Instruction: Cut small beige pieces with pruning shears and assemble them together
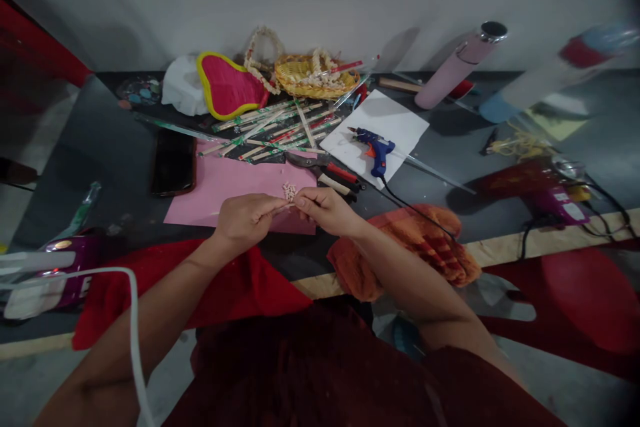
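My left hand and my right hand meet over the front of a pink sheet. Both are closed in a pinch, fingertips nearly touching, on a thin pale stick that is mostly hidden by the fingers. Just beyond the fingertips lies a small heap of short pale pieces. Pliers-like cutters with red and pale handles rest right of the heap. Behind the sheet, several wrapped chopsticks lie in a loose pile.
A blue glue gun lies on a white board, its cord trailing right. A phone is at left. Behind are a heart-shaped piece and a wicker basket. A pink bottle stands right; an orange towel lies in front.
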Tool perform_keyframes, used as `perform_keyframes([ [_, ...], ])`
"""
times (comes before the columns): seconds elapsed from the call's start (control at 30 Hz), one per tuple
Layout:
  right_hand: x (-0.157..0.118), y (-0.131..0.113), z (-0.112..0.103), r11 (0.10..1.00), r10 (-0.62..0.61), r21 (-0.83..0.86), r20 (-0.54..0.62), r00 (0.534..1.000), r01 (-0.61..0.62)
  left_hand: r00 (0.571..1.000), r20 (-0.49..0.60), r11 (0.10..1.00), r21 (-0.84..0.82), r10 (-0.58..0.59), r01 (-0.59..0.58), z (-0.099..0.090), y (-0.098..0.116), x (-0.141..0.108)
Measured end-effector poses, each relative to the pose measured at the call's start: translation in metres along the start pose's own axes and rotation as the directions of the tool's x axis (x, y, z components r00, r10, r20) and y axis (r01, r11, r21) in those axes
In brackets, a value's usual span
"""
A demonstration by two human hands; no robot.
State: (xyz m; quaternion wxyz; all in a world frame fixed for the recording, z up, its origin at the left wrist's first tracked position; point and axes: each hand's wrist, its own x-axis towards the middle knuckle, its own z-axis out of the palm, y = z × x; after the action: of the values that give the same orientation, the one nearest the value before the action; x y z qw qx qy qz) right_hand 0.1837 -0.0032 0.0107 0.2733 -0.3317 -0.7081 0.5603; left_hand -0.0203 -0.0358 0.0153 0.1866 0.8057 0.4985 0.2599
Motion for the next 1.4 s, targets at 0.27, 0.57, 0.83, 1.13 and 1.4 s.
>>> perform_keyframes([
  [0.27, -0.003, 0.0, 0.003, 0.967, 0.068, 0.246, 0.009, 0.998, -0.068, 0.999, -0.046, 0.996, -0.085, -0.029, 0.025, -0.002, 0.006, -0.002],
  [0.57, 0.002, 0.003, 0.001, 0.998, 0.005, 0.063, -0.026, 1.0, -0.003, 0.995, -0.096, 0.999, -0.004, 0.04, -0.04, 0.004, -0.003, 0.0],
  [0.83, 0.006, 0.016, -0.027, 0.908, -0.218, -0.415, -0.335, 0.917, 0.064, 0.992, -0.108, 0.998, -0.004, -0.063, 0.063, 0.001, -0.008, 0.003],
  [1.13, 0.003, 0.029, -0.053, 0.466, -0.263, -0.861, -0.355, 0.897, -0.204, 0.987, -0.138, 0.996, -0.048, -0.079, 0.073, 0.002, -0.008, 0.003],
  [1.4, 0.005, 0.033, -0.051, 0.44, -0.172, -0.877, -0.293, 0.94, -0.193, 0.99, -0.119, 0.996, -0.055, -0.081, 0.075, 0.002, -0.006, 0.002],
])
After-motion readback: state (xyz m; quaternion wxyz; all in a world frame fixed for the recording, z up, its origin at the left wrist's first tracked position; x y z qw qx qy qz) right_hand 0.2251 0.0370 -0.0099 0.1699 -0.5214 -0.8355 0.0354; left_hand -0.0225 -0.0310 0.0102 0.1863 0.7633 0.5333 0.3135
